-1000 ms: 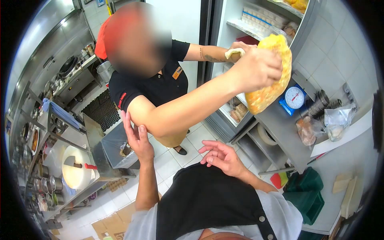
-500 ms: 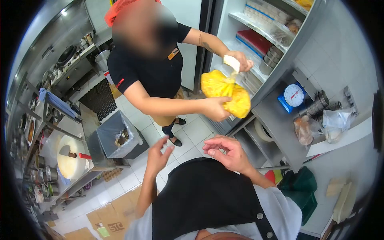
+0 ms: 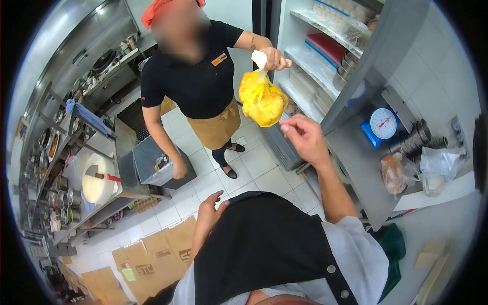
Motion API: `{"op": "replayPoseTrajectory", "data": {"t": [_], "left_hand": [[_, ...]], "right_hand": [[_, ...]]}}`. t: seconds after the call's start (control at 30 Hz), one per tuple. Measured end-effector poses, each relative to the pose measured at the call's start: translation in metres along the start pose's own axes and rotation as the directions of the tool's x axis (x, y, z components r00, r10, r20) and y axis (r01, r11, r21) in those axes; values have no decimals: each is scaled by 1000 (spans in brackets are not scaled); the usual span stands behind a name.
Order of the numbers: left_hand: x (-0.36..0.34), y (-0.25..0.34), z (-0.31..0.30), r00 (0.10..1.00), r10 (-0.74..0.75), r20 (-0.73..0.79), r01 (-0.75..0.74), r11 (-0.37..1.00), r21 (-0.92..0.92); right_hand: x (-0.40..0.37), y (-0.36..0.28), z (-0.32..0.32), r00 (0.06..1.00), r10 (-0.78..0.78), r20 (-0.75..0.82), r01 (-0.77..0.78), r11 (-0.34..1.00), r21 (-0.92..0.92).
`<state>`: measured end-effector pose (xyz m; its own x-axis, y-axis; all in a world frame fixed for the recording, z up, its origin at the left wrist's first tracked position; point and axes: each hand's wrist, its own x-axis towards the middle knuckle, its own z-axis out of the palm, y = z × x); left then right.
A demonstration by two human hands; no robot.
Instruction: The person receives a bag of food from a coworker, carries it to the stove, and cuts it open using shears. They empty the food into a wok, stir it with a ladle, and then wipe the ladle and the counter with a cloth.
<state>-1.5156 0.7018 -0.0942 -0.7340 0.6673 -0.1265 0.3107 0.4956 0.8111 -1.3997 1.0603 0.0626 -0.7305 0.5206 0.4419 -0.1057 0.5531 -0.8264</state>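
Note:
A tied clear plastic bag of yellow food (image 3: 263, 99) hangs from a co-worker's raised hand (image 3: 277, 59), gripped by its twisted top. My right hand (image 3: 305, 138) is stretched out at the bag's lower right side. Its thumb and forefinger are pinched together beside the bag; whether they hold its corner or anything else, I cannot make out. Low by my black apron (image 3: 259, 239) is my left hand (image 3: 209, 211), its thumb and fingers apart and holding nothing. The co-worker's other hand (image 3: 179, 169) hangs down near a lined bin.
An open fridge (image 3: 310, 56) with stocked shelves stands behind the bag. At right, a steel counter (image 3: 356, 168) bears a blue dial scale (image 3: 382, 123) and bagged food. The grey bin (image 3: 185, 165) and a cleaver on a round board (image 3: 96, 185) are left. Flattened cardboard (image 3: 152, 254) covers some floor.
The co-worker has straightened up, raised the bag and taken one hand off its underside. My right hand has reached forward to the bag; my left has dropped lower.

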Motion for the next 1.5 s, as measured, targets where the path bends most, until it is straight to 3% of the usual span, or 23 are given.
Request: {"op": "replayPoseTrajectory", "data": {"t": [0.17,0.2,0.23,0.3,0.5,0.6,0.83,1.33,1.5], "left_hand": [[-11,41,23,998,51,-40,-50,998,37],[-15,43,29,998,47,-49,-45,998,42],[-20,45,34,998,41,-57,-39,998,44],[-33,51,43,993,-83,-88,81,996,-27],[-64,32,67,957,-225,-183,198,968,-155],[-72,35,72,946,-246,-210,211,962,-175],[-79,46,72,945,-215,-248,184,973,-140],[-79,42,81,965,-87,-249,70,995,-75],[-83,46,77,962,-145,-231,126,987,-96]], "right_hand": [[40,2,-17,988,-120,-100,93,967,-239],[50,17,-17,956,-273,-108,230,925,-304],[61,24,-19,948,-306,-84,263,907,-330],[80,34,-23,930,-366,-35,326,865,-382],[112,39,-19,964,-216,153,263,858,-441],[111,38,-4,972,-68,224,157,899,-408],[102,20,9,972,-41,232,131,912,-389],[96,48,26,977,-28,213,119,898,-425],[93,35,28,971,33,237,78,893,-444]]}}
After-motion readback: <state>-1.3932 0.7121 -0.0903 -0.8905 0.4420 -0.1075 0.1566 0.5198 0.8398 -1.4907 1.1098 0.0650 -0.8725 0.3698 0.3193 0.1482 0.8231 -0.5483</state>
